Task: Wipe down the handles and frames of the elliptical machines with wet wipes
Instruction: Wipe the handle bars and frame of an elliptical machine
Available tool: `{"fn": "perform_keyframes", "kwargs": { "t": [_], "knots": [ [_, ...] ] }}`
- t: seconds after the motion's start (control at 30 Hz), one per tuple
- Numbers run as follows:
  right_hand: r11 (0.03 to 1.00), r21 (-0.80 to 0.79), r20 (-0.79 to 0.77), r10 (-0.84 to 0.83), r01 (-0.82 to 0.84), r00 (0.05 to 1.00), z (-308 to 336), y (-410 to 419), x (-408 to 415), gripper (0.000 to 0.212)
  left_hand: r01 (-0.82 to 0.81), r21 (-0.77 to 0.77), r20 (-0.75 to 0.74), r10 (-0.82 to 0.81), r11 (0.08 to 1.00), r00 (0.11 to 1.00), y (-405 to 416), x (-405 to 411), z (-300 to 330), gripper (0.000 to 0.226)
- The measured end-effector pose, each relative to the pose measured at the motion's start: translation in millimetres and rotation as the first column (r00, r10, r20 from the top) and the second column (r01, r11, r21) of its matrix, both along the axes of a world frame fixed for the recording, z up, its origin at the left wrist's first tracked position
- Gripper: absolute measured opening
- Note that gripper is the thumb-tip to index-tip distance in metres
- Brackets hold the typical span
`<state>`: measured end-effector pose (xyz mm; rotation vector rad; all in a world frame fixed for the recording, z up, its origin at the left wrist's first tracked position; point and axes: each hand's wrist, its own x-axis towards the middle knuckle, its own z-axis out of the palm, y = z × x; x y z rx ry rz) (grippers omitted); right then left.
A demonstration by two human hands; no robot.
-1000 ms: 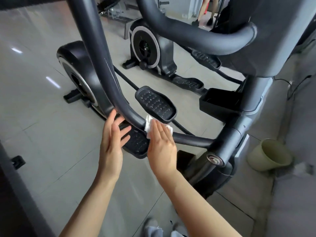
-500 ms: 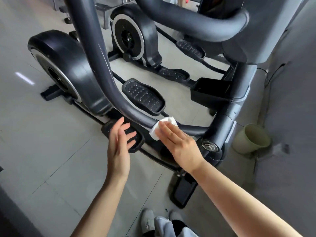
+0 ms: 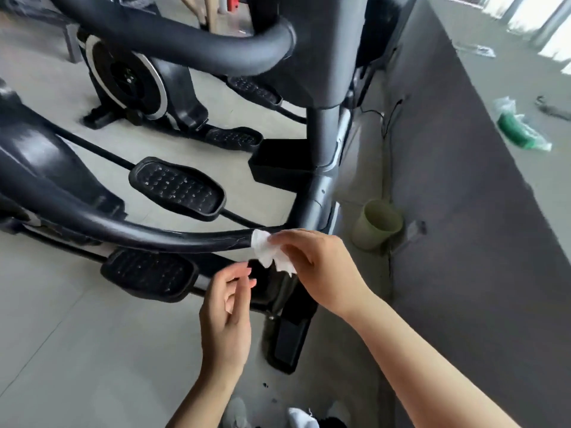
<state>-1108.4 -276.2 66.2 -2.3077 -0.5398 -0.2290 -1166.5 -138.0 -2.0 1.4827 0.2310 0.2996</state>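
Note:
A black elliptical machine fills the view. Its curved lower arm [image 3: 129, 230] runs from the left to the upright post [image 3: 321, 168]. My right hand [image 3: 318, 267] pinches a crumpled white wet wipe [image 3: 268, 251] against the right end of that arm, close to the post. My left hand [image 3: 227, 313] hovers below the arm, fingers loosely curled, holding nothing and touching nothing. A thick upper handle [image 3: 185, 35] arches across the top. Two black pedals [image 3: 177, 188] [image 3: 148, 273] lie either side of the lower arm.
A second elliptical with a round flywheel [image 3: 126, 78] stands behind. A pale green bin [image 3: 377, 223] sits on the floor by the post. A dark grey ledge [image 3: 463, 211] runs along the right, with a green plastic-wrapped item [image 3: 519, 131] beyond it. Cables hang near the wall.
My right hand slid the wipe rightward along the lower arm toward the post. My left hand dropped away from the arm and its fingers curled loosely. The camera swung right.

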Motion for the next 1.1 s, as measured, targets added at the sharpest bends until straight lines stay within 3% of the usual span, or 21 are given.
{"fn": "perform_keyframes", "kwargs": {
  "t": [0.07,0.13,0.23,0.3,0.37,0.5,0.63,0.7,0.87,1.1],
  "knots": [
    [0.966,0.229,-0.207,-0.071,0.119,0.976,10.0,-29.8,-5.6,0.025,0.096,-0.023,0.066,-0.094,0.995,0.993,-32.4,4.7,12.7,0.027],
    [0.863,0.449,-0.368,-0.058,0.232,0.928,16.9,-65.4,-10.7,0.024,0.205,-0.071,0.098,-0.198,0.976,0.975,-72.4,9.5,27.9,0.035],
    [0.716,0.595,-0.458,-0.071,0.365,0.886,21.9,-129.8,-23.4,0.017,0.348,-0.224,0.004,-0.356,0.910,0.934,-137.6,15.0,45.0,0.035],
    [0.697,0.593,-0.458,-0.121,0.404,0.881,21.4,-178.1,-35.3,0.019,0.421,-0.370,-0.100,-0.485,0.829,0.869,-180.4,21.3,53.6,0.041],
    [0.762,0.491,-0.403,-0.231,0.422,0.886,19.0,-228.3,-44.6,0.027,0.473,-0.446,-0.143,-0.582,0.760,0.801,-224.0,30.3,62.4,0.053],
    [0.852,0.251,-0.245,-0.404,0.460,0.881,19.9,-325.7,-53.9,0.043,0.564,-0.374,-0.154,-0.648,0.737,0.745,-315.4,45.4,75.9,0.050],
    [0.847,0.194,-0.216,-0.455,0.495,0.864,27.6,-392.0,-64.0,0.046,0.613,-0.292,-0.191,-0.673,0.734,0.715,-384.8,53.3,77.9,0.024],
    [0.786,0.270,-0.281,-0.488,0.556,0.826,25.1,-419.1,-67.7,0.041,0.638,-0.273,-0.187,-0.690,0.720,0.699,-414.2,56.5,78.3,0.021],
    [0.484,0.532,-0.497,-0.486,0.694,0.719,26.5,-472.5,-57.3,0.010,0.679,-0.202,-0.157,-0.708,0.706,0.689,-475.6,80.9,81.2,0.027],
    [0.417,0.522,-0.470,-0.587,0.744,0.659,33.5,-536.0,15.3,0.009,0.746,-0.204,-0.056,-0.768,0.634,0.638,-553.3,157.1,78.8,0.030]
  ]
}}
